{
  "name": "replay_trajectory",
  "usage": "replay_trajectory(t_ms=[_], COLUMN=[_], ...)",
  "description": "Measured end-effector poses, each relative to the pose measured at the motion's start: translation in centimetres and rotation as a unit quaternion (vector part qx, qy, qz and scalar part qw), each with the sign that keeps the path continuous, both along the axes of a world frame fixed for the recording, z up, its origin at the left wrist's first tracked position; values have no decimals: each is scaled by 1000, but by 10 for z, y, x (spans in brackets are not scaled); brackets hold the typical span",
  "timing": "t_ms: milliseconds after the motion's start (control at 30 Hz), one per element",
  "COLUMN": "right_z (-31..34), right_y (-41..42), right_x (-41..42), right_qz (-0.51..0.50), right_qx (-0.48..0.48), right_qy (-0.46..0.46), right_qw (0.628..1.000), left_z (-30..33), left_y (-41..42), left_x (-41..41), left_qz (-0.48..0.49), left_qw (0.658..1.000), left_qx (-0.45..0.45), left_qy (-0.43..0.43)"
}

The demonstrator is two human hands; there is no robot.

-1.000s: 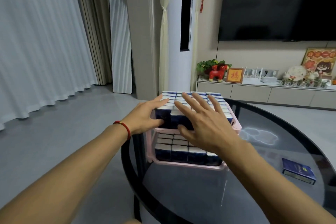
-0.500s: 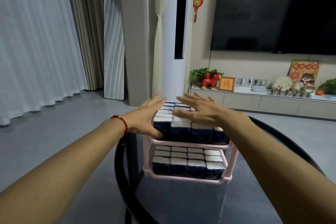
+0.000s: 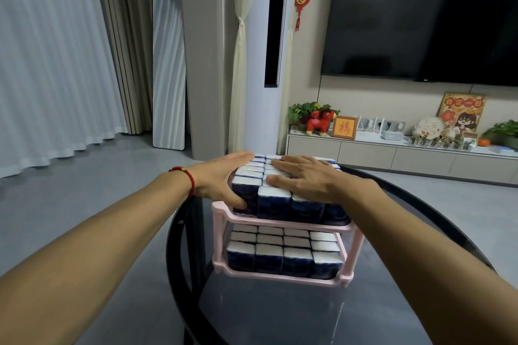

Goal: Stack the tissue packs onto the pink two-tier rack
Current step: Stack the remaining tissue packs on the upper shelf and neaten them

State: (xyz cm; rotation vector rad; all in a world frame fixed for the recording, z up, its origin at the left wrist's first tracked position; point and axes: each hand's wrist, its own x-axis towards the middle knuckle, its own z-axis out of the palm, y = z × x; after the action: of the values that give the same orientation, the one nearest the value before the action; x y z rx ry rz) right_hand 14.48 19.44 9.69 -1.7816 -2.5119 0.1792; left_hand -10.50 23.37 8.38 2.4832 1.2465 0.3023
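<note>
Head view shows a pink plastic two-tier rack [image 3: 280,223] standing on a round dark glass table [image 3: 280,314]. Both tiers are filled with rows of dark blue tissue packs with white tops [image 3: 273,200]. The left hand [image 3: 221,179], with a red cord bracelet [image 3: 188,176] at the wrist, presses with straight fingers against the left side of the upper packs. The right hand [image 3: 311,179] lies flat and open on top of them.

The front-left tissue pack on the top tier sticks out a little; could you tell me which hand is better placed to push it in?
Probably the left hand: its thumb already lies on that pack's front face, while the right hand rests flat on the packs' tops.
</note>
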Motion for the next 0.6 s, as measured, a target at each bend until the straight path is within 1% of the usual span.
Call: replay_trajectory(t_ms=[100,233,367,500,567,600], right_z=[4,6,-3,4,7,10], right_y=[1,-10,-18,-16,-22,-26], right_x=[1,-8,-12,-9,-6,-3], right_qz=[0,19,46,53,63,64], right_qx=[-7,5,-16,-33,-22,-8], right_qy=[3,46,12,-5,29,72], right_qw=[1000,999,999,998,997,995], left_z=[1,3,1,1,3,3], left_y=[-7,-7,-6,-7,-8,-8], left_x=[3,5,4,4,4,4], left_qz=[0,0,7,11,9,8], left_qw=[1000,999,999,998,998,998], left_qx=[-16,-24,-32,-48,-54,-57], left_qy=[-26,-29,-33,-29,-27,-27])
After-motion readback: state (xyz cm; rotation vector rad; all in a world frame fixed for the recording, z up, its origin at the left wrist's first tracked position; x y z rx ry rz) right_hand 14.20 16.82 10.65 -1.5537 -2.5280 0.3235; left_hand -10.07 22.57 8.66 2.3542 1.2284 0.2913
